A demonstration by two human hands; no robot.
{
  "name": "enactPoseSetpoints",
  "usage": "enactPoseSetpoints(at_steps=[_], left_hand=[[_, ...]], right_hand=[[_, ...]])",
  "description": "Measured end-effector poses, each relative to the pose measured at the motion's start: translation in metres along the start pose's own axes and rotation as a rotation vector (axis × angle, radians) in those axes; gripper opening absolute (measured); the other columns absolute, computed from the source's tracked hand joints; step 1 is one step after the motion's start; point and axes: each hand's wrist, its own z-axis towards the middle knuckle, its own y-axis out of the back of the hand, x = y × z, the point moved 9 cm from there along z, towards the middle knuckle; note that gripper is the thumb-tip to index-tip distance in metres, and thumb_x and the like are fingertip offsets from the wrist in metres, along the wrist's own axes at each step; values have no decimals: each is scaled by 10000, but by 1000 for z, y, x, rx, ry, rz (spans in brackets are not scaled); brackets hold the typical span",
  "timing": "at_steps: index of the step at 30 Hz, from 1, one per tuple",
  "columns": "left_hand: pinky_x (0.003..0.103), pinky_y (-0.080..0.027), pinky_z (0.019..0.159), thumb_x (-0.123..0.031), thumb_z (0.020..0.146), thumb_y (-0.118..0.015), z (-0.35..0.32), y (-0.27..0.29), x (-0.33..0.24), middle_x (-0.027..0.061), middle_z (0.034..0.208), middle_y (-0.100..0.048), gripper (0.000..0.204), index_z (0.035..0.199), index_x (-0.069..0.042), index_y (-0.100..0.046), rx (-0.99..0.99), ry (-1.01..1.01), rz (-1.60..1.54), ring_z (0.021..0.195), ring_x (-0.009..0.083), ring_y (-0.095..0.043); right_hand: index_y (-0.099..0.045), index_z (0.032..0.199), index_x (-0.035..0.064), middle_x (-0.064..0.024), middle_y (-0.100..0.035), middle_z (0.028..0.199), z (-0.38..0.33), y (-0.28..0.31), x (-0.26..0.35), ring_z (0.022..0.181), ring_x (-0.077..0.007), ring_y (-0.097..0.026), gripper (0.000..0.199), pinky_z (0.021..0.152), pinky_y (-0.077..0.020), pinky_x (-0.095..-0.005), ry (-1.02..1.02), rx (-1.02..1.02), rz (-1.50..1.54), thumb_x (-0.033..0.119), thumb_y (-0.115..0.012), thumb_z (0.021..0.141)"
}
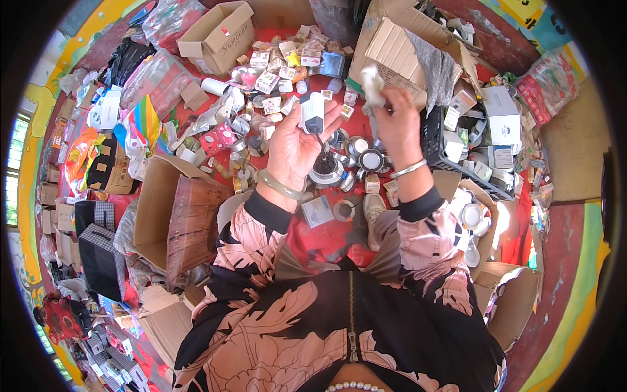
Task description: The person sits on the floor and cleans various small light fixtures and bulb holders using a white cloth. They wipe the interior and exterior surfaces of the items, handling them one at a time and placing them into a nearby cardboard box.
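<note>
Seen from above, a seated person's left hand (295, 147) was raised palm-up, its fingers curled around a small white rectangular device (312, 112) with a dark lower end. The right hand (393, 121), just beside it, pinched a crumpled white cloth (372, 83) between closed fingertips (a silver bangle (409, 169) circled that wrist). Below both hands, round metal light fittings (360, 155) and small boxes (274, 68) littered a red floor (326, 238), with an open cardboard box (219, 29) beyond.

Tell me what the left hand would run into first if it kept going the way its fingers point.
Likely the scatter of small boxes on the red floor beyond the left hand, which holds a small white device; depth is unclear.
</note>
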Motion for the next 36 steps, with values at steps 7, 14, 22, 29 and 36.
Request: enactPoseSetpoints(at_steps=[7, 14, 22, 29, 36], left_hand=[[497, -365, 969, -246, 922, -432, -5, -15, 10, 212, 1164, -512, 375, 1179, 26, -432, 144, 55, -34, 1112, 362, -482], [382, -400, 923, -257, 928, -428, -4, -4, 5, 121, 1107, -555, 349, 1146, 11, -475, 13, -41, 91, 1030, 232, -526], [522, -378, 941, -287, 922, -421, -11, -22, 18, 204, 1168, -516, 394, 1187, 5, -437, 276, 94, 3, 1120, 320, -486], [335, -502, 587, -300, 917, -432, -17, -36, 18, 231, 973, -563, 401, 1121, 44, -470, 408, 129, -89, 759, 301, -597], [288, -457, 550, -355, 914, -441, -21, -39, 13, 128, 979, -573, 409, 1098, 4, -505, 284, -32, 479, 731, 199, -578]], right_hand=[[-582, 909, 24, -3, -584, 827, -8, -16, 17, 706, -74, -545, 206, 624, -460, -236, -217, 38, 733, -35, -620, 716], [-543, 819, 51, -129, -545, 828, -39, -37, 77, 761, -315, -561, 157, 664, -472, -359, 189, 195, 429, -34, -591, 696], [-571, 787, 47, -114, -553, 770, -10, 17, 66, 699, -277, -570, 155, 629, -481, -327, 172, -146, 181, -51, -595, 669], [-586, 871, -11, -64, -623, 808, 10, 22, -50, 714, -132, -600, 80, 644, -503, -255, -517, -115, 1309, -48, -542, 815], [-589, 942, 6, -24, -597, 798, -17, 0, 36, 686, -71, -557, 142, 592, -451, -192, -323, 204, 986, -16, -588, 801]])
